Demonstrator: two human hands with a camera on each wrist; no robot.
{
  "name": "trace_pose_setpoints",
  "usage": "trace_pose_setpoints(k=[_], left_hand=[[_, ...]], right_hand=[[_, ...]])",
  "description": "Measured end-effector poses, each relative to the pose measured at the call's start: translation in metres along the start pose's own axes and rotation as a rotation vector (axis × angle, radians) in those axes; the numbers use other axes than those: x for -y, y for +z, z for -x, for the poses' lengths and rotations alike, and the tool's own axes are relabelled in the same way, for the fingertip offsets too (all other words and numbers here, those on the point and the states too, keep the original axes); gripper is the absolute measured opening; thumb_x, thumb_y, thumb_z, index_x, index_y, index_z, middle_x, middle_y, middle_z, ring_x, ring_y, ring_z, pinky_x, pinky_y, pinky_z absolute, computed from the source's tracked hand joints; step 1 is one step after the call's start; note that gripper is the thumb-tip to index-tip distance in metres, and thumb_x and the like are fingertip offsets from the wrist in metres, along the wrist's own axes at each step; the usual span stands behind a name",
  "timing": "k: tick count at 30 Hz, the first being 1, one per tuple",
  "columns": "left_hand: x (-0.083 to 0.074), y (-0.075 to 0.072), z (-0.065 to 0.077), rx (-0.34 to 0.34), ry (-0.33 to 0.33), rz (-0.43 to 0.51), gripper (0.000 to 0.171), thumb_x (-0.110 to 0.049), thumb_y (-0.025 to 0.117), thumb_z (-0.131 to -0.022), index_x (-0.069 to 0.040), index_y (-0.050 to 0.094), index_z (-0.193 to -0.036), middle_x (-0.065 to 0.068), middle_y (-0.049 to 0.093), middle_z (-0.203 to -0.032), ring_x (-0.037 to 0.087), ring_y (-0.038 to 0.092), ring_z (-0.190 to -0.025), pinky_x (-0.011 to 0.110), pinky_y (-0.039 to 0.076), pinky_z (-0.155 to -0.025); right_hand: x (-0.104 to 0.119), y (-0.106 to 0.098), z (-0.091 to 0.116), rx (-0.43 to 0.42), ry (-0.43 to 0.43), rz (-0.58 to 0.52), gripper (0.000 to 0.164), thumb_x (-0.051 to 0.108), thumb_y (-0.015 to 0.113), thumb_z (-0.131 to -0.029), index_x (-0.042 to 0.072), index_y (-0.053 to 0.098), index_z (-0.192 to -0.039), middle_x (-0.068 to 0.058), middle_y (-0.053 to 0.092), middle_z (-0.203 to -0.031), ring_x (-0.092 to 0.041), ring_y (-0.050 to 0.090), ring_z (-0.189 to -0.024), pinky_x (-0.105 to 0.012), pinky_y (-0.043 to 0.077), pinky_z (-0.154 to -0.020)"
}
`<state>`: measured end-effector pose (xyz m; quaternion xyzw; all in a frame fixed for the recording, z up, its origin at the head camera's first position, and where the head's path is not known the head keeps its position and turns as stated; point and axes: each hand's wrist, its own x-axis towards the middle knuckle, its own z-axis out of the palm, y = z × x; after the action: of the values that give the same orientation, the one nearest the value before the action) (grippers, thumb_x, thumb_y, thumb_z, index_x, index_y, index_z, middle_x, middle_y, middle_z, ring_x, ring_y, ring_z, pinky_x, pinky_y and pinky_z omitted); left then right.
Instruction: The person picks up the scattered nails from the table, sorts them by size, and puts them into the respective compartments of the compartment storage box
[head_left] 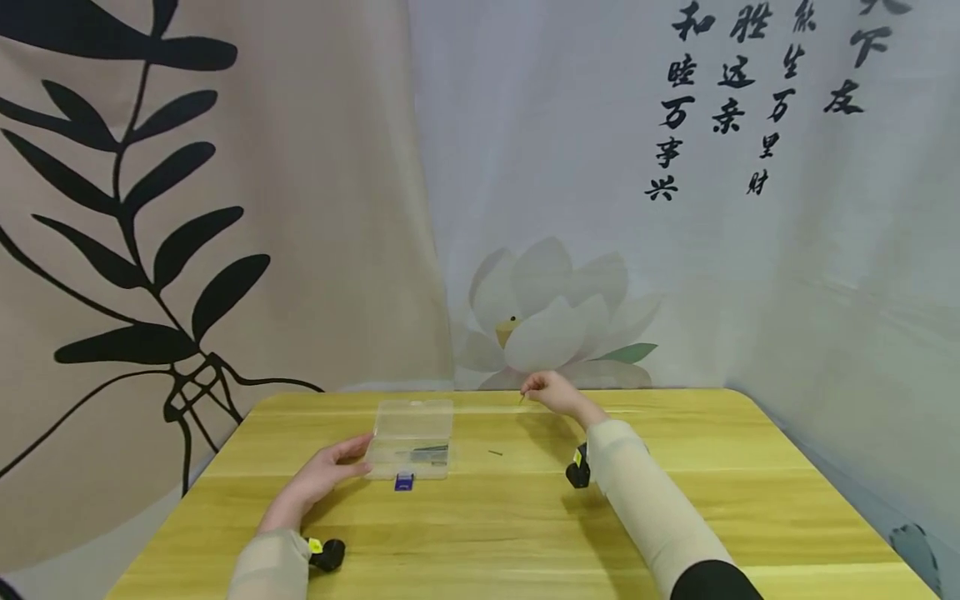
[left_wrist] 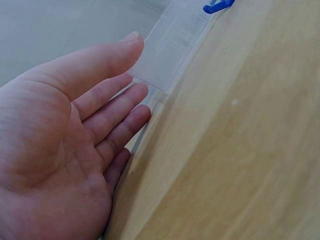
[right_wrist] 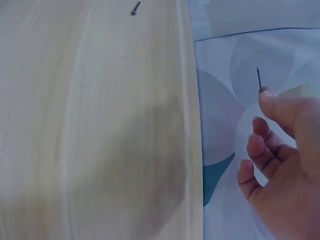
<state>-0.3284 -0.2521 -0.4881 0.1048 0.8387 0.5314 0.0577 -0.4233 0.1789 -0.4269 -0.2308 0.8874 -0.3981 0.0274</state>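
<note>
A clear plastic box (head_left: 408, 446) lies on the table with its lid (head_left: 414, 418) folded back and a blue latch (head_left: 403, 482) at its front. Several thin dark nails (head_left: 429, 451) lie inside its right part. At the box's left edge is my left hand (head_left: 330, 473), fingers fairly straight, with thumb and fingertips right at the plastic wall (left_wrist: 165, 55). My right hand (head_left: 555, 393) is raised over the far table edge and pinches a thin dark nail (right_wrist: 259, 79) between thumb and forefinger, point outward. Another nail (right_wrist: 135, 8) lies on the table, right of the box.
The wooden table (head_left: 480, 533) ends at a fabric backdrop (head_left: 337, 208) printed with leaves, a lotus and characters. Black wrist cameras sit on both forearms, the left one (head_left: 327, 555) and the right one (head_left: 578, 468) close above the tabletop.
</note>
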Motion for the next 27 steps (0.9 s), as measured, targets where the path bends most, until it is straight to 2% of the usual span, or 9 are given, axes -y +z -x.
trace_pose_setpoints(k=[5,15,20,23,27], left_hand=[[0.000,0.001,0.002,-0.006,-0.006,0.008,0.064,-0.021,0.070,-0.090,-0.003,0.043,-0.145,0.022,0.042,-0.146,0.041,0.037,-0.133,0.058,0.027,-0.108],[0.000,0.001,0.001,0.001,0.002,0.015,0.063,-0.020,0.069,-0.091,-0.003,0.042,-0.145,0.022,0.042,-0.145,0.041,0.038,-0.132,0.059,0.029,-0.107],[0.002,0.001,0.000,-0.002,0.001,0.020,0.063,-0.021,0.070,-0.091,-0.003,0.043,-0.145,0.022,0.041,-0.146,0.041,0.037,-0.132,0.058,0.030,-0.107],[0.002,0.001,0.000,-0.005,-0.002,0.019,0.064,-0.022,0.070,-0.090,-0.004,0.043,-0.145,0.022,0.042,-0.146,0.041,0.037,-0.132,0.058,0.029,-0.107],[0.000,0.001,0.001,-0.010,-0.005,0.019,0.064,-0.021,0.070,-0.090,-0.003,0.043,-0.145,0.022,0.043,-0.145,0.041,0.037,-0.133,0.058,0.028,-0.108]], right_hand=[[0.002,-0.004,0.001,-0.008,0.011,-0.021,0.017,0.005,0.053,-0.099,-0.004,0.065,-0.107,-0.013,0.065,-0.105,-0.028,0.059,-0.104,-0.044,0.048,-0.090],[-0.002,-0.006,0.001,-0.018,0.003,-0.038,0.014,0.003,0.053,-0.098,-0.002,0.066,-0.102,-0.014,0.065,-0.101,-0.024,0.059,-0.097,-0.042,0.049,-0.087],[0.000,0.002,0.001,-0.013,0.013,-0.027,0.015,0.004,0.054,-0.098,-0.003,0.065,-0.103,-0.007,0.064,-0.099,-0.021,0.058,-0.095,-0.039,0.049,-0.084],[0.002,0.010,0.003,-0.008,0.001,-0.030,0.015,0.003,0.053,-0.098,-0.006,0.064,-0.103,-0.009,0.064,-0.101,-0.021,0.056,-0.094,-0.038,0.048,-0.082],[0.006,0.024,0.004,-0.010,-0.021,-0.033,0.014,0.003,0.054,-0.097,-0.005,0.065,-0.101,-0.009,0.063,-0.101,-0.018,0.054,-0.089,-0.034,0.047,-0.076]])
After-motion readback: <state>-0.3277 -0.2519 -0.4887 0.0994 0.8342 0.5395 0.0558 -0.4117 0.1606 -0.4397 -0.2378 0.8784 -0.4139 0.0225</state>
